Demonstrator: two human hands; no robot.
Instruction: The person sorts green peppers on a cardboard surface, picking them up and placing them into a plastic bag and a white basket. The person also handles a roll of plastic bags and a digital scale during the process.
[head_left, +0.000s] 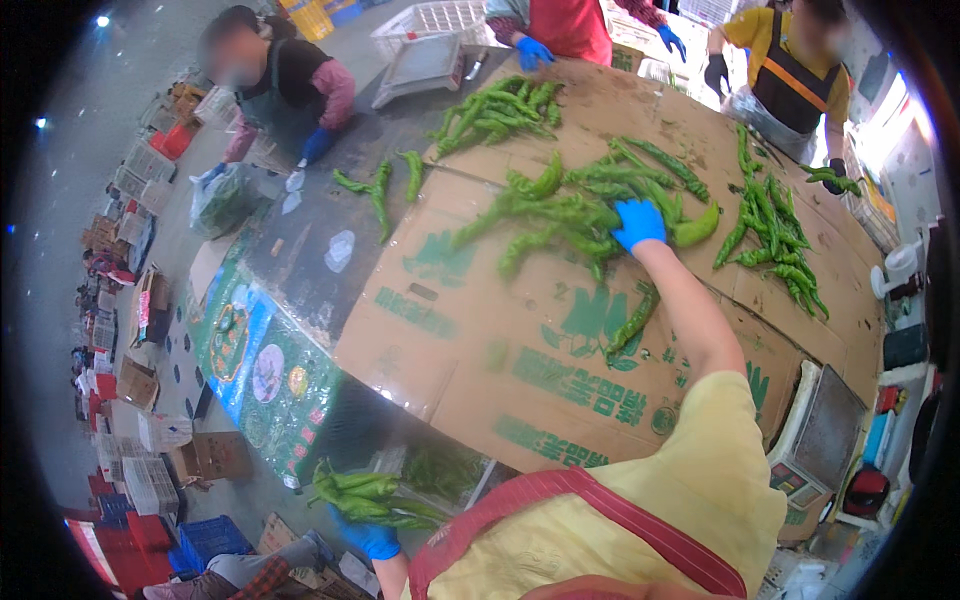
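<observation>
My left hand (369, 536), in a blue glove, is low beside my body, closed around a bunch of long green peppers (360, 487). My right hand (639, 223), gloved the same way, reaches far across the cardboard-covered table (442, 390) and rests on a loose pile of green peppers (555, 217). Its fingertips go in among them, so I cannot see whether they grip any. One pepper (634, 322) lies apart, below my right wrist. Under the table edge, a crate (446, 472) of green peppers is partly hidden.
Further pepper piles lie at the back (495, 112) and the right (772, 232). A weighing scale (817, 435) stands to my right, another (420, 67) at the far left. Across the table are several people; one holds a plastic bag (225, 199). A knife (476, 65) lies near the far scale.
</observation>
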